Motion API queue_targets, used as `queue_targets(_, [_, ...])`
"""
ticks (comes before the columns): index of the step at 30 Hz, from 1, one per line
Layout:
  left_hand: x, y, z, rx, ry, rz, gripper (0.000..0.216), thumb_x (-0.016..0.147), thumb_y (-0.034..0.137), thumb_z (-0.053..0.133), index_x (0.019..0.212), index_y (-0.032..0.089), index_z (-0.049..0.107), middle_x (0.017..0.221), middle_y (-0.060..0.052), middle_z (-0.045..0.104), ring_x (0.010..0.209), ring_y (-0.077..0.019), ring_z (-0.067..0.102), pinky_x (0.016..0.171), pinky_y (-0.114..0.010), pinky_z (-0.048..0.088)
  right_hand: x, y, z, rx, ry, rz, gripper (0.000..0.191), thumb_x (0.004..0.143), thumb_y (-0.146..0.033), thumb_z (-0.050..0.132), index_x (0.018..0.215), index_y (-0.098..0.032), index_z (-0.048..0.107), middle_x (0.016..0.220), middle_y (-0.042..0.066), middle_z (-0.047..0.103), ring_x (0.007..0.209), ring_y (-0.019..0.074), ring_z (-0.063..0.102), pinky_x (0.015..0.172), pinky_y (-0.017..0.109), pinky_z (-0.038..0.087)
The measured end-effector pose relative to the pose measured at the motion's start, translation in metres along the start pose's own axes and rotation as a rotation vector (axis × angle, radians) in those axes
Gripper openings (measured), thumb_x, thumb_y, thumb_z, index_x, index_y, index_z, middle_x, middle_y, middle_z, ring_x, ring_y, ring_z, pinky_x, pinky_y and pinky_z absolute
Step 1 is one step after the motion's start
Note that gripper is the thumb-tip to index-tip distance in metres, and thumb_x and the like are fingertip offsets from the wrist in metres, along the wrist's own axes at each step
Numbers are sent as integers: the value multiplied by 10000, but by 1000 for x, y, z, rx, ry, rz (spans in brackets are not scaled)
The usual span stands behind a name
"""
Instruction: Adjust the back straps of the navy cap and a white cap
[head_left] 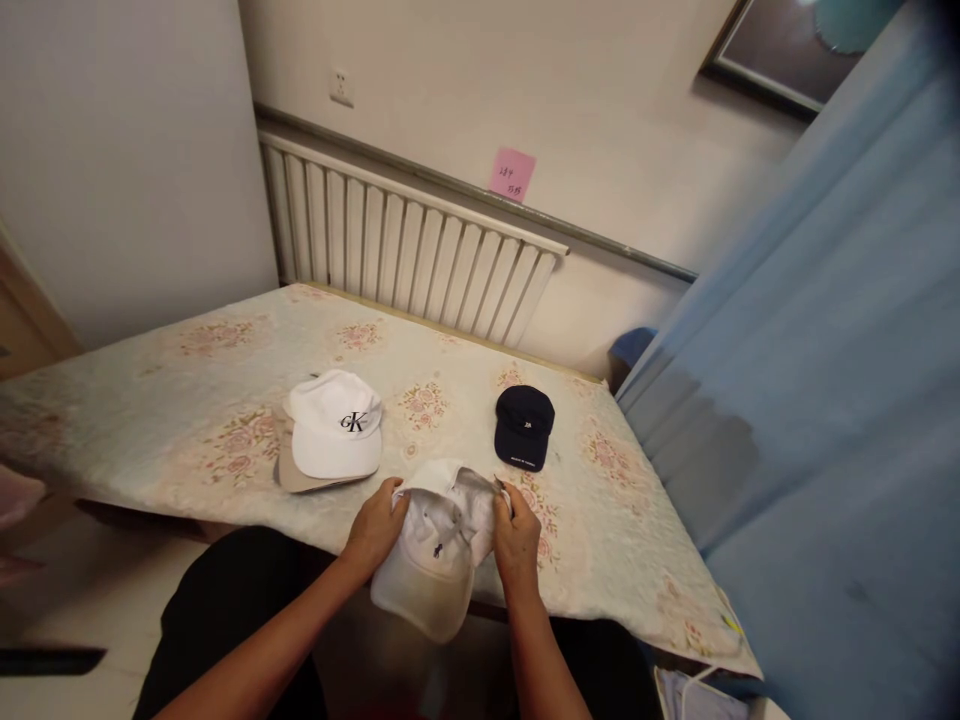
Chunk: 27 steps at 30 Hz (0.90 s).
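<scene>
Holding a cream cap [421, 597] in both hands at the near edge of the table [459, 385], with brim turned toward six o'clock and a small dark emblem [438, 551] facing up. Pinching its rim between thumb and fingers of the left hand [377, 527] at ten o'clock; pinching likewise with the right hand [516, 535] at two, beside a dark bit [500, 485] too small to tell. Impossible to say whether touching the flowered cover beneath. Counting outward from the cream cap: lying at eleven, a white cap [336, 445] with black lettering [354, 422], stacked on a tan cap [287, 462] and partly hiding it; lying at one, well apart from that pair, a navy cap [523, 430] with brim toward six. Showing at eight and four, black-clad knees [225, 590]. Standing against the wall at twelve, past the table's far edge, a radiator [409, 245]; stuck above, between twelve and one, a pink note [513, 175]; hanging from two to three, a blue curtain [825, 430].
</scene>
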<state>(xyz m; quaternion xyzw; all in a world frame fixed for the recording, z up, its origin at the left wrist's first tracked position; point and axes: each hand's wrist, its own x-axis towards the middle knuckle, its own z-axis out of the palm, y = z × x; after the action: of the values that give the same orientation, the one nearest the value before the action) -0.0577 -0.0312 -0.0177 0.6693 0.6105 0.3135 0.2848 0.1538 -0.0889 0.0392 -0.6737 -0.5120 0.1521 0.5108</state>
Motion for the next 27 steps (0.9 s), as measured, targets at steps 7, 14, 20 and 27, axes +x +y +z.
queue_targets(7, [-12,-1,1,-40,4,-34,570,870,405,382,1342,84,380,1348,-173,504,1237,-272,482,1028,-387,360,-3,0,1,-6,-20,2,358,827,-318,456,1069,-165,670,1089,106,688,1039,247,609,928,372,433])
queue_targets(14, [-22,-1,1,-45,-3,-59,590,864,405,407,1360,89,366,1318,-180,529,1183,-269,529,991,-391,396,-4,-2,1,-6,-38,3,356,833,-321,449,1067,-165,667,1091,106,685,1037,244,607,922,364,431])
queue_targets(20, [-26,-6,2,-31,-4,-63,601,859,393,414,1363,72,356,1233,-190,579,1127,-271,560,926,-383,434,-7,0,2,-12,-42,-8,359,835,-323,447,1072,-162,664,1094,106,684,1034,243,605,916,365,430])
queue_targets(27, [-31,-9,1,-13,-21,-61,578,857,380,419,1353,90,357,1153,-162,617,1065,-259,589,879,-358,446,-8,-1,2,-3,-30,-27,350,831,-319,457,1060,-170,676,1084,103,691,1022,246,615,914,368,438])
